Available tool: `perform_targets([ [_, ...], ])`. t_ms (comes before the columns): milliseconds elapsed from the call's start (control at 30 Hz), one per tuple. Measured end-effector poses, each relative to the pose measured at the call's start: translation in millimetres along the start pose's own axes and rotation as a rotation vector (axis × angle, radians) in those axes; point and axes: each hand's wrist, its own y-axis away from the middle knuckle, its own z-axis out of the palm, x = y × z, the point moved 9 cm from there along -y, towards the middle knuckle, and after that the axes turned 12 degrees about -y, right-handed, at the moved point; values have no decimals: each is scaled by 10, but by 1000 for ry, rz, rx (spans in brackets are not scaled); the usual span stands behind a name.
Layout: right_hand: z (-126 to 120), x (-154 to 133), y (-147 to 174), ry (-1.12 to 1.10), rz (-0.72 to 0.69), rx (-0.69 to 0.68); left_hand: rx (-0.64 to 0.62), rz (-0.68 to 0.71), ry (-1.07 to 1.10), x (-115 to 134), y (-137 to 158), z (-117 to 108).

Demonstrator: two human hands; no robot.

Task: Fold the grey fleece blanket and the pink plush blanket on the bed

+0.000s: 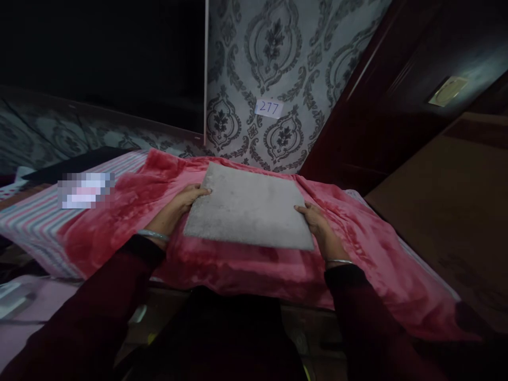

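Observation:
Between my hands is a flat grey rectangular piece (250,206) with a fuzzy, cloth-like surface; it could be a mat or folded cloth, I cannot tell which. My left hand (188,197) grips its left edge, thumb on top and the fingers going underneath. On the opposite edge my right hand (313,216) is closed in the same way, thumb over the top. Below the grey piece spreads a red plush blanket (238,270). Whether the piece touches the blanket or is held just above it is unclear.
A striped cloth (43,225) shows under the blanket at left, with a blurred-out object (85,190) on it. A large dark television (103,58) hangs behind. Patterned wallpaper bears a paper label (269,108) reading 277. A brown panel (444,211) stands at right.

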Motion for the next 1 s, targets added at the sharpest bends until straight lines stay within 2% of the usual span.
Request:
perform_targets([
  [100,-47,277,49,245,37,92,-66,-97,-110,-335,-71,42],
  [167,-48,364,50,358,38,108,-8,-88,-258,-422,-128,-31],
  [200,-35,363,34,378,30,116,57,-47,-370,-383,-155,-83],
  [267,76,227,-21,455,-57,124,214,108,-654,-134,-181,-117],
  [333,395,-15,-62,642,-232,74,262,298,-928,183,-179,99],
  [433,1136,-203,-25,974,-448,-94,86,442,-1177,405,-205,690],
  [533,1700,-99,52,1135,-490,-221,14,447,-1311,378,-238,1067],
  [633,1954,91,114,1223,-539,-294,18,462,-1413,199,-263,1197],
  [700,1957,185,97,1239,-563,-309,16,474,-1449,68,-278,1205],
  [800,1770,241,-47,1252,-538,-293,29,480,-1463,-18,-298,1178],
  [1000,955,272,-430,1269,-280,-104,28,481,-1468,11,-301,1179],
])
